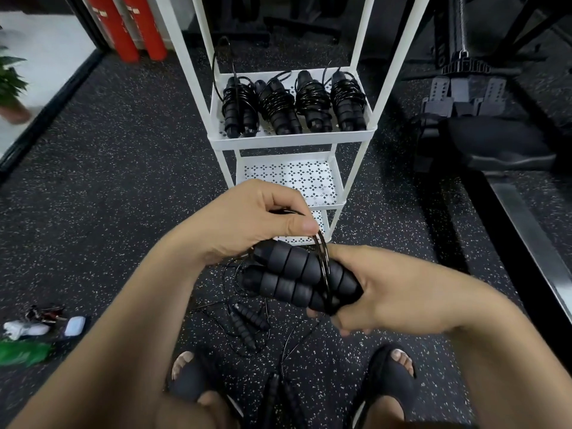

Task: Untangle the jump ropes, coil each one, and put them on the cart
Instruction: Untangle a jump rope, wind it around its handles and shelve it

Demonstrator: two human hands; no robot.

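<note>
Clearly mid-coil: right hand (393, 292) grips the paired handles (288, 274), left hand (257, 218) pinches the cord (322, 261); next wrap likely needs tautness.

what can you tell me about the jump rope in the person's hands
The jump rope is black, with two ribbed, foam-looking grips held side by side, slanting down to the right. A thin glossy cord is looped around them. The right hand holds their lower ends; the left hand pinches the cord just above them.
</note>
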